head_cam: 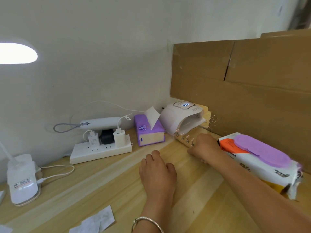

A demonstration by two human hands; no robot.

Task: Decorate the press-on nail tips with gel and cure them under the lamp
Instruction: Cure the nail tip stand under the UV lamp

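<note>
Wooden strip [182, 140] carrying pegged nail tips [187, 136], flat on desk [101, 182], far end at curing lamp [178, 115] mouth. Judged light and stiff; tips delicate, so handle by the bare near end. Right hand [206, 147]: arm extended, fingers gripping that end. Left hand [157, 172]: resting on desk, loosely curled, empty.

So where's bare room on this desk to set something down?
The desk is bare between the power strip and the left hand, and between the desk lamp base and that forearm. Crowded: the back right corner, with curing lamp, nail strip, wipes pack.
</note>
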